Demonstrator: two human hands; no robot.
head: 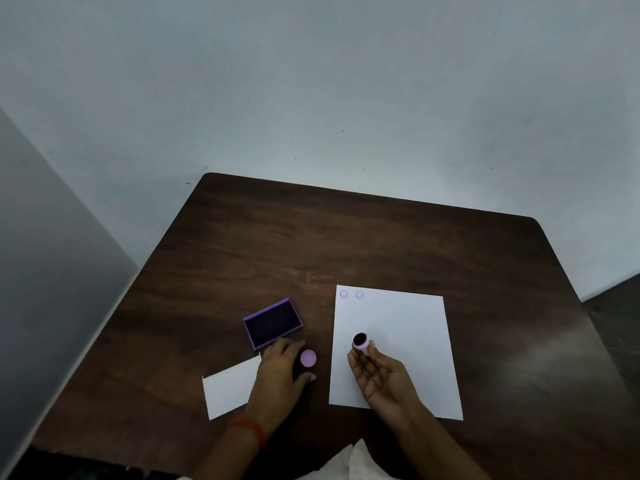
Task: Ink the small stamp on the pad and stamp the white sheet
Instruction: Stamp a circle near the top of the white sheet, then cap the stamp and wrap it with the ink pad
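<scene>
- Sitting at a dark brown wooden table (346, 237), a person works with two bare hands; a pale wall runs close behind the far edge.
- Farthest left lies a small white rectangular card (230, 389), flat near the table's left edge and partly under the left wrist.
- Next comes an open purple rectangular ink pad (272, 323), its dark inked face up, lying apart from the paper to its right.
- Palm down, the left hand (280, 370) rests just below the pad, fingertips reaching its near edge, fingers loosely curled; it grips nothing that I can see.
- A small round lilac cap (308, 358) sits on the table between that hand's thumb and forefinger, touching or nearly so; I cannot tell which.
- A plain white sheet of paper (408, 323) lies right of centre, with two faint round purple prints (351, 294) near its top left corner.
- Above the sheet's lower left, the right hand (377, 375) pinches a small pink round stamp (361, 342) at its fingertips, dark inked face turned up.
- Judging by this, the stamp looks inked and at least two impressions are made; a fresh press appears to be what is left.
- Most of the sheet is blank, so room for stamping is generous.
- Beyond the sheet on the right and the far half of the table lie bare, giving free space for both arms.
</scene>
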